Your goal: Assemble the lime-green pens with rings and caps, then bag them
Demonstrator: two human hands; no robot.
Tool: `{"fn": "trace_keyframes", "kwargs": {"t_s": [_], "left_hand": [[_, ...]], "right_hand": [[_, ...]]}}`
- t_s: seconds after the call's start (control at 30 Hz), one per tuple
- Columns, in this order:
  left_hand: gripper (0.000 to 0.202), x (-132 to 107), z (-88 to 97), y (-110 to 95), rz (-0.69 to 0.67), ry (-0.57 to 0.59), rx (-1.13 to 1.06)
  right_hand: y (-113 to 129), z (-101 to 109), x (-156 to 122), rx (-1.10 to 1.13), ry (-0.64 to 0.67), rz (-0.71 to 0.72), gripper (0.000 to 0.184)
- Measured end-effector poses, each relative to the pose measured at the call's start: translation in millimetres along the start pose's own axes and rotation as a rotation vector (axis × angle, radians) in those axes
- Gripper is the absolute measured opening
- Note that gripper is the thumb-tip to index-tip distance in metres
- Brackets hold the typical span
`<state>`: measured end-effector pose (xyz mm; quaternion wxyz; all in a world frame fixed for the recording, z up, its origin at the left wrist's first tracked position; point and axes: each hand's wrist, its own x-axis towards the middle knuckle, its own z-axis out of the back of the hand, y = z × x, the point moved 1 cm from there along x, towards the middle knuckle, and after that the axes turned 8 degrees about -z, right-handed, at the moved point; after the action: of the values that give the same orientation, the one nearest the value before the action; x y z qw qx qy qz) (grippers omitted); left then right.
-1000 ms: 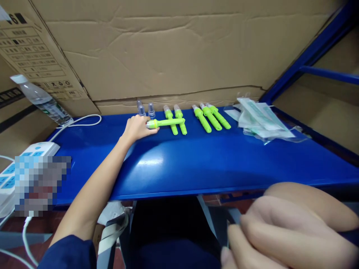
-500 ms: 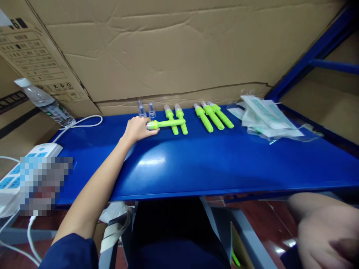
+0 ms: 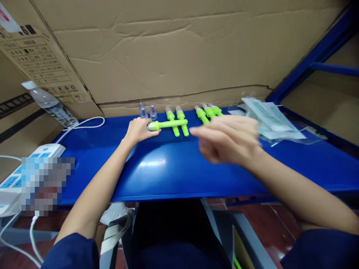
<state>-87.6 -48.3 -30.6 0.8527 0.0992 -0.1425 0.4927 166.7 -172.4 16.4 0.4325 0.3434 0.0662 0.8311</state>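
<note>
My left hand is closed around the clear-ended head of a lime-green torch-like stick, held level with its green end pointing right. Just behind that hand stand several small clear plastic caps. Two similar green sticks with pale clear tips lie beneath and behind the held one. My right hand, blurred, hovers over the table to the right of the stick's end. Its index finger reaches left and the others are loosely curled; nothing shows in it. Behind it, more green sticks are partly hidden.
Plastic-wrapped flat packets lie on the right of the blue table. A water bottle leans at the left, near a white power strip, cables and a pixelated object. Cardboard walls the back.
My right hand has risen from below the table edge at the lower right and moved left over the table. My left hand keeps hold of the green stick in nearly the same place.
</note>
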Motion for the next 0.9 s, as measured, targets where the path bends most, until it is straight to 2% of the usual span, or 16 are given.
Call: {"fn": "trace_keyframes", "kwargs": {"t_s": [0.07,0.13,0.23,0.33,0.47,0.7,0.9], "left_hand": [[0.049,0.1,0.2,1.1,-0.002,-0.006,-0.013],[0.050,0.3,0.0,2.7,-0.007,-0.016,-0.026],[0.049,0.8,-0.8,4.8,-0.023,-0.025,-0.033],[0.047,1.2,-1.8,5.8,-0.044,-0.024,-0.025],[0.047,1.0,-1.3,5.0,-0.104,-0.009,-0.034],[0.054,-1.1,8.2,-7.8,-0.198,0.016,0.053],[0.060,-1.3,10.0,-17.5,-0.202,0.012,0.089]], "right_hand": [[-25.6,-18.2,33.7,-0.233,-0.069,0.109,0.041],[-58.4,-40.6,54.6,-0.386,-0.100,0.189,0.041],[-103.8,-69.4,61.6,-0.473,-0.104,0.211,0.052],[-126.3,-82.4,54.1,-0.467,-0.059,0.214,0.050],[-125.2,-81.0,44.1,-0.403,-0.033,0.210,0.050],[-117.3,-76.5,26.3,-0.217,-0.073,0.129,0.049],[-114.8,-69.3,21.7,-0.048,0.031,0.001,0.048]]}}
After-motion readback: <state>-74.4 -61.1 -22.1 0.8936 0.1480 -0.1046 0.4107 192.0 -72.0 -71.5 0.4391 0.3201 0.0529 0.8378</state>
